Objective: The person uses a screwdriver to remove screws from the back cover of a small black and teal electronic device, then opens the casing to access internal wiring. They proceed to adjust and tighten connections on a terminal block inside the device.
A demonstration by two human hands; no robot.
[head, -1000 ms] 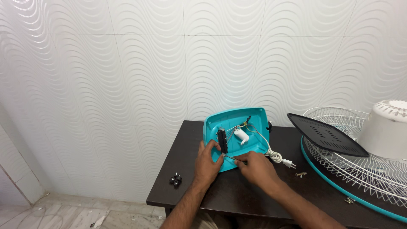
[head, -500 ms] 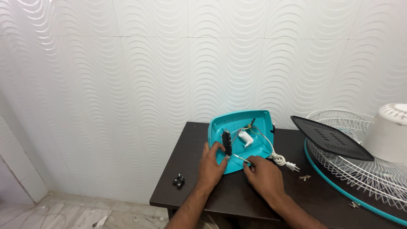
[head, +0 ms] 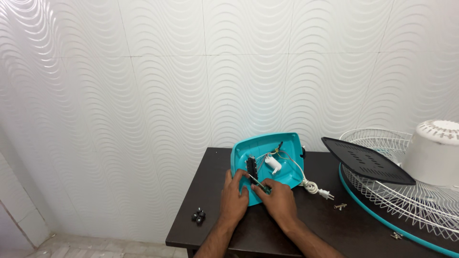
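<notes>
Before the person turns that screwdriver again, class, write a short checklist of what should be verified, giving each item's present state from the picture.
1. Left hand steadies the turquoise base: ok, it rests on the near edge.
2. Right hand grips the screwdriver: ok.
3. Tip seated on a screw at the black switch block: cannot tell, too small.
4. White power cord unplugged: ok, the plug lies on the dark table.
5. Loose screws away from the edge: ok.
6. Black knobs secure: not ok, near the table's left edge.
</notes>
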